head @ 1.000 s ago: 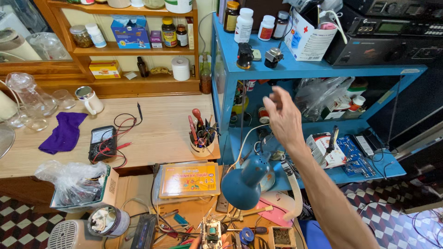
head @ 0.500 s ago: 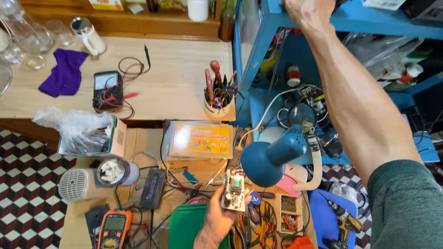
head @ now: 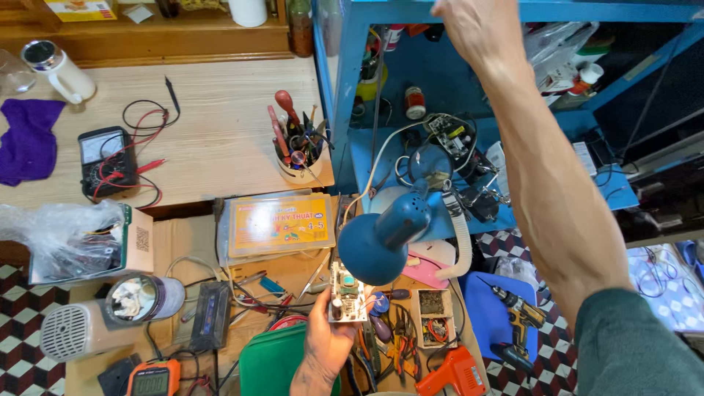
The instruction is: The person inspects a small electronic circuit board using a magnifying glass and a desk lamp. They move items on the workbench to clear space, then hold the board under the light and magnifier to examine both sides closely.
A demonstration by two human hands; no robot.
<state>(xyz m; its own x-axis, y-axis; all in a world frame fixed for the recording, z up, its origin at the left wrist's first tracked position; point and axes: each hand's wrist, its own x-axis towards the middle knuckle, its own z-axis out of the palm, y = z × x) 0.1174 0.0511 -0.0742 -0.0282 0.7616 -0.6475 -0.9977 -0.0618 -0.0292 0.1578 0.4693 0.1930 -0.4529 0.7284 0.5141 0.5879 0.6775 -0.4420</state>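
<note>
Fingers of the left hand (head: 328,343) clamp a circuit board (head: 347,292); right hand's (head: 473,26) fingers hidden at the blue shelf (head: 587,10)

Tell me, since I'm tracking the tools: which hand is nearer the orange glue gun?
Left. The left hand, holding a circuit board, is beside the orange glue gun; the right hand is up at the blue shelf.

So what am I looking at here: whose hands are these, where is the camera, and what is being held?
The camera sits on a person's head and looks down at a cluttered electronics bench. Both hands are that person's own. The left hand holds a small circuit board under a blue desk lamp. The right hand reaches up to the top of a blue metal shelf; what it touches is cut off. Around lie a black multimeter with red leads, a cup of tools, an orange-labelled plastic case and an orange glue gun.
</note>
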